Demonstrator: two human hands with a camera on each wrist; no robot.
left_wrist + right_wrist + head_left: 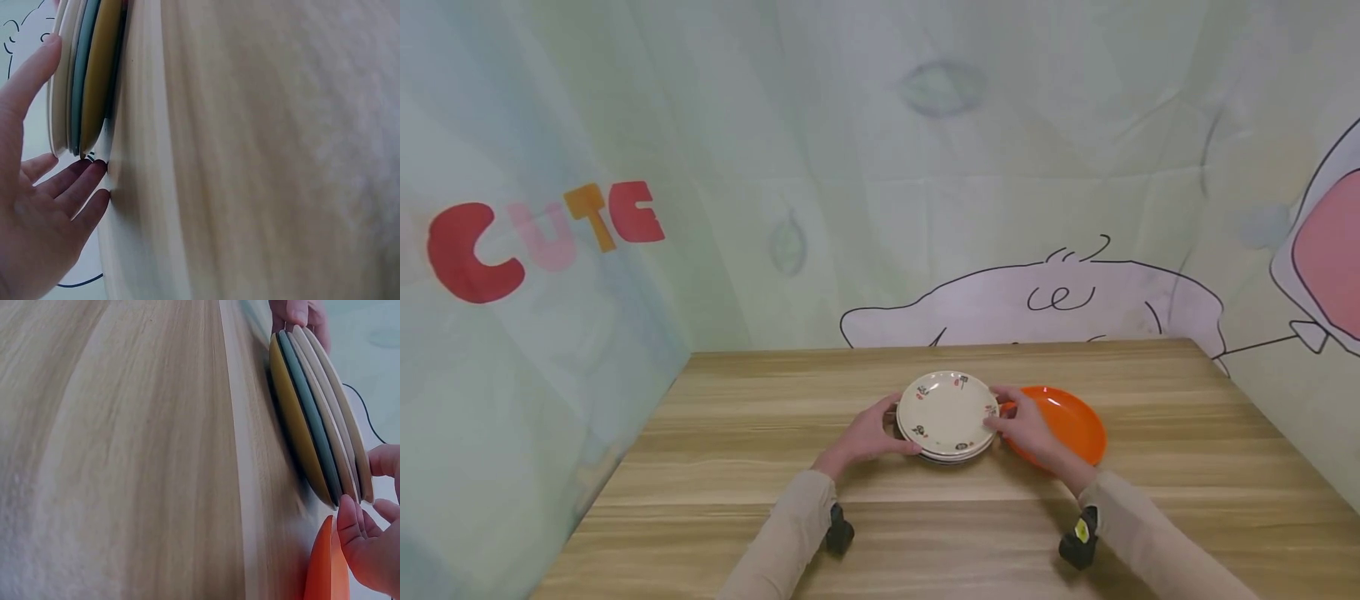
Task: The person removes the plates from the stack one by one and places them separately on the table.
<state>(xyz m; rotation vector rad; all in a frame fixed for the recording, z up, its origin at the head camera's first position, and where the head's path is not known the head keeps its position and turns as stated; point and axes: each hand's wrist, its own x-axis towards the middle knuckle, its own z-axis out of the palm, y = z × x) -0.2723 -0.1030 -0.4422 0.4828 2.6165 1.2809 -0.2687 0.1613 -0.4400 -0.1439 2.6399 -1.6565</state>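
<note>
A stack of several plates stands between both hands, with a cream plate point(947, 412) bearing small printed figures on top. Lower in the stack, the right wrist view shows a teal plate point(307, 394) and a mustard-yellow plate point(292, 419) at the bottom. The left hand point(871, 429) holds the stack's left side, thumb at the near rim and fingers round the edge. From the right, the right hand point(1026, 421) grips the rim, its thumb over the top plate and fingers at the side. Whether the stack touches the table cannot be told.
An orange plate point(1071, 425) lies on the wooden table point(760, 467) just right of the stack, partly behind the right hand and forearm. A printed curtain point(850, 167) hangs behind the table's far edge and along its sides.
</note>
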